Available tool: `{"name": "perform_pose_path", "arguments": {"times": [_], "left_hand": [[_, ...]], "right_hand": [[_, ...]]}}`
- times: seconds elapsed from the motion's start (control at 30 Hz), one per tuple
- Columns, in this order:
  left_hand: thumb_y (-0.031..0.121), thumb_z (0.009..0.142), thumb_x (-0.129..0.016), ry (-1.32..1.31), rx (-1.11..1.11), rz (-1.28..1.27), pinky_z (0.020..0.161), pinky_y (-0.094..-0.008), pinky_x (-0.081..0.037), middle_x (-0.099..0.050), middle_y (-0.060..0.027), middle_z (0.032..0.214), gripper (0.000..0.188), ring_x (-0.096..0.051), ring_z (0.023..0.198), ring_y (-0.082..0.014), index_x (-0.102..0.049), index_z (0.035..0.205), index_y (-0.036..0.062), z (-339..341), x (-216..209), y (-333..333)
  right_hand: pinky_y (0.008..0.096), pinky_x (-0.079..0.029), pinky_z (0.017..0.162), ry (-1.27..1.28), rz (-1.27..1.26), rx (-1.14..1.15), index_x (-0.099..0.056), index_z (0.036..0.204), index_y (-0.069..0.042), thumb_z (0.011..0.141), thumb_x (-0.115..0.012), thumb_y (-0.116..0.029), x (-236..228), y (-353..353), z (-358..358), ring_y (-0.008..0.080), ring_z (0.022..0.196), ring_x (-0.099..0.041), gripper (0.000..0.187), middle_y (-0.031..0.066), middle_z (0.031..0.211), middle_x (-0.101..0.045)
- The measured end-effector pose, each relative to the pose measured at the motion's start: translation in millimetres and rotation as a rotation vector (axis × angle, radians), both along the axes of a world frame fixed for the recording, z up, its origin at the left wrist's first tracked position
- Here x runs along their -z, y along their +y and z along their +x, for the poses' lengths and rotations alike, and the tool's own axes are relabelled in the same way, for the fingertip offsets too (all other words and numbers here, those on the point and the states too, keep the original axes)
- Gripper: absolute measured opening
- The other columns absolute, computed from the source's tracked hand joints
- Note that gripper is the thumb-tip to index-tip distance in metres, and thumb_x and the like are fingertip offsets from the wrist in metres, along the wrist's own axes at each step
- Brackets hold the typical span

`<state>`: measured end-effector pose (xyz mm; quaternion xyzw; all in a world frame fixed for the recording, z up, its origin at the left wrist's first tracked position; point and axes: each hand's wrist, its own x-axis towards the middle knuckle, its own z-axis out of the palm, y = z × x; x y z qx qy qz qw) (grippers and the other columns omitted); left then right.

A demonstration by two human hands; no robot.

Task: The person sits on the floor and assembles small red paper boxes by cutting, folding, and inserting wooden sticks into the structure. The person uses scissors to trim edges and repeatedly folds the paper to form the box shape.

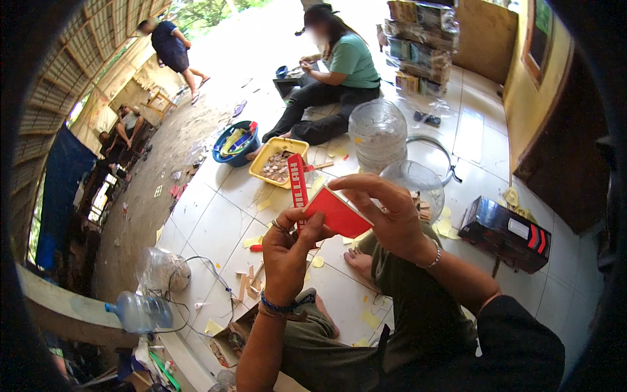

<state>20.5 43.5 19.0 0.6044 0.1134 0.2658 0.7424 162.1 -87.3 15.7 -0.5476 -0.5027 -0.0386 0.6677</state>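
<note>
In front of me my left hand [297, 245] pinches a red flat piece [339, 212] with pale edges between thumb and fingers. My right hand [388, 212] grips the same piece from the other side, its index finger reaching over to the upper corner. Just behind the piece stands a narrow red strip [299, 179] with white lettering, rising above my left fingers. Whether the strip is joined to the flat piece or held separately, I cannot tell. My left fingers hide its lower part.
A yellow tub [258, 166] of small brown pieces and a blue basin [219, 153] stand ahead. Clear plastic containers [377, 134] are right of them. A person [353, 65] sits working beyond. A dark box [506, 234] lies right; wood offcuts [247, 284] and yellow scraps litter the tiles.
</note>
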Motion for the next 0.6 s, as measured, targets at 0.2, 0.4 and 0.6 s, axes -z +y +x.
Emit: {"name": "perform_pose_path", "arguments": {"times": [0.2, 0.4, 0.6], "left_hand": [[0.014, 0.096, -0.069, 0.134, -0.185, 0.064, 0.072, -0.0290, -0.059, -0.069, -0.0045, 0.094, 0.018, -0.072, 0.079, -0.0145, -0.062, 0.110, 0.0052, -7, 3, 13], [0.022, 0.099, -0.068, 0.088, -0.112, -0.005, 0.073, -0.0245, -0.056, -0.069, -0.0053, 0.095, 0.024, -0.071, 0.084, -0.0124, -0.062, 0.113, 0.0027, -5, 2, 7], [0.023, 0.100, -0.066, 0.159, -0.043, 0.064, 0.079, -0.0254, -0.054, -0.069, -0.0072, 0.103, 0.029, -0.068, 0.092, -0.0116, -0.061, 0.119, 0.0027, -4, 4, -4]], "right_hand": [[0.0369, -0.051, 0.086, -0.483, -0.369, 0.152, -0.069, 0.127, -0.030, 0.078, -0.075, 0.000, 15, -12, -5, 0.0227, 0.115, -0.061, 0.058, 0.0098, 0.138, -0.057], [0.0310, -0.050, 0.077, -0.592, -0.264, 0.242, -0.073, 0.122, -0.026, 0.074, -0.085, -0.019, 18, -10, -9, 0.0158, 0.102, -0.065, 0.050, 0.0056, 0.126, -0.065], [0.0298, -0.054, 0.073, -0.311, -0.172, 0.174, -0.076, 0.112, -0.017, 0.080, -0.081, -0.014, 17, -8, -14, 0.0175, 0.090, -0.070, 0.033, 0.0051, 0.108, -0.071]]}}
